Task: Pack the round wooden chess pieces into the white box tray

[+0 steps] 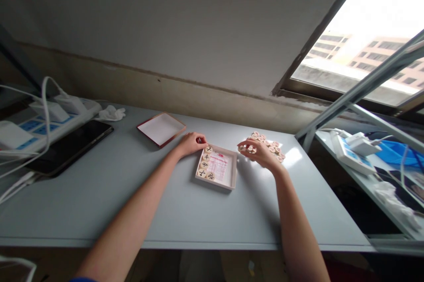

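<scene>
Left hand (191, 142) rests at the top-left corner of the box (217, 167), fingers curled together, touching its rim. The box sits mid-worktop (99, 193) with four discs (205, 161) in a column along its left side. Right hand (256, 150) is pinched on a disc just right of the box (by the loose pile (270, 144)). Lid (161, 128) lies apart, further left.

Four round pieces (205, 162) in one box (232, 178), one lid (161, 129), two hands (191, 142)

Black characters, too small to read, on round wooden pieces (206, 161).
</scene>
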